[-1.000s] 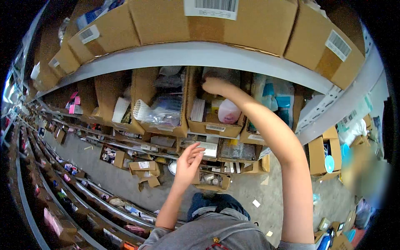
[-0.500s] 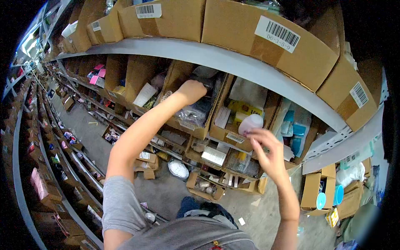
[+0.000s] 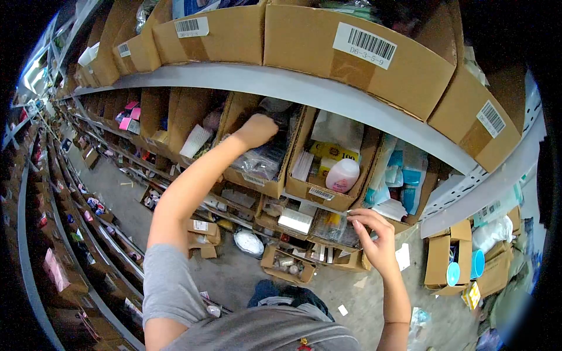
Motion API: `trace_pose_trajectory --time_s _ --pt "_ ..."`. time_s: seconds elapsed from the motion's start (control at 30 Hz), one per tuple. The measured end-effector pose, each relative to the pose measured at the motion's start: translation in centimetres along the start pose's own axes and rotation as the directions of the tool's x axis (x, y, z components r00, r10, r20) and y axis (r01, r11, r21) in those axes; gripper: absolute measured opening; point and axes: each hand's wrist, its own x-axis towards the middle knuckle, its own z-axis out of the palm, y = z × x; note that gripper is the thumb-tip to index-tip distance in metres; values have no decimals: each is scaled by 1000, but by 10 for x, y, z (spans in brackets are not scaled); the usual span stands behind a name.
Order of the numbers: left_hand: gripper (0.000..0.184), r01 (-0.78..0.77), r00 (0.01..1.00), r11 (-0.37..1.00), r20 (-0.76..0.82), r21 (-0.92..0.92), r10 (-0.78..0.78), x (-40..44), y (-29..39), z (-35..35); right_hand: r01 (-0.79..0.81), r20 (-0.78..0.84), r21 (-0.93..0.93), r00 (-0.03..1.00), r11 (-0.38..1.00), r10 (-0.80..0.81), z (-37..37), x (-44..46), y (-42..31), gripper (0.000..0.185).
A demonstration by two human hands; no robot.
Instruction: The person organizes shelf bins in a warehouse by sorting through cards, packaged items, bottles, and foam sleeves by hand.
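My left hand is closed over a cardboard box of dark items in clear plastic bags; what its fingers hold, if anything, is hidden. In front of the shelf is my right hand, its thumb and fingers apart and nothing plainly held. The box above it contains a white and pink bottle, a yellow pack and white cards. Farther right, another box holds blue and clear packages.
A grey shelf beam runs above the boxes, with labelled cartons on top. Lower boxes hold a white pack and other goods. On the floor at right stands a carton beside blue round items. Long shelf rows recede at left.
My right arm has come out of the box with the bottle and its hand is now lower. My left hand has moved up into the bagged-items box. The view has shifted.
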Motion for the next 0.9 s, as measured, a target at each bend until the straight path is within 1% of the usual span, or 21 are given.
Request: trace_pose_trajectory --time_s 0.07,0.1,0.13,0.2,0.27,0.33,0.4,0.47,0.5,0.53,0.6,0.67,0.73,0.77,0.8,0.83,0.87,0.9 --pt "14 -4 997 999 -82 -39 0 -13 -2 -15 -5 8 37 1000 999 5 2 0 -1 12" --pt "15 101 993 991 -48 -85 -105 -17 -1 -20 -9 8 41 1000 999 9 3 0 0 12" --pt "15 100 994 991 -42 -85 -104 -26 1 -34 -18 19 63 1000 998 16 4 1 1 12" --pt "13 125 967 983 -204 -132 -151 -46 8 -64 -33 32 85 999 996 30 7 3 2 13" --pt "12 148 935 965 -286 -216 -208 -64 12 -84 -24 45 107 999 994 19 8 6 3 12" --pt "12 183 885 953 -382 -242 -267 -80 23 -116 -27 29 114 999 993 24 9 8 3 12" --pt "11 186 813 896 -449 -403 -371 -92 38 -143 -16 11 124 1000 992 15 9 11 3 14" --pt "13 158 778 855 -472 -494 -416 -96 57 -167 -18 -2 128 1000 992 19 9 14 2 14" --pt "11 146 766 822 -463 -550 -446 -96 68 -173 -46 -17 160 999 986 49 9 16 3 14" --pt "11 101 777 812 -464 -576 -426 -94 78 -177 -72 -30 193 996 979 79 10 18 4 14" --pt "12 25 803 791 -458 -612 -380 -84 94 -165 -89 3 170 996 981 90 12 25 12 18" --pt "13 15 789 775 -469 -632 -398 -68 111 -145 -111 -102 419 980 901 168 20 42 2 28" --pt "14 -2 727 694 -477 -720 -494 -54 125 -119 -126 -78 434 981 892 176 21 67 -4 42" --pt "16 16 680 575 -413 -818 -606 -52 135 -111 -169 -42 292 981 941 189 18 81 -9 45" --pt "16 61 619 551 -401 -832 -675 -50 144 -98 -203 -12 143 978 969 207 16 95 -13 49" --pt "16 84 557 501 -376 -861 -740 -50 154 -88 -144 -22 66 989 987 146 18 108 -10 45" --pt "16 103 491 447 -346 -889 -800 -50 164 -78 -145 -32 66 989 987 147 22 121 -7 45" --pt "15 119 430 515 -423 -849 -797 -48 172 -68 -153 47 -143 986 978 161 25 133 -6 44"
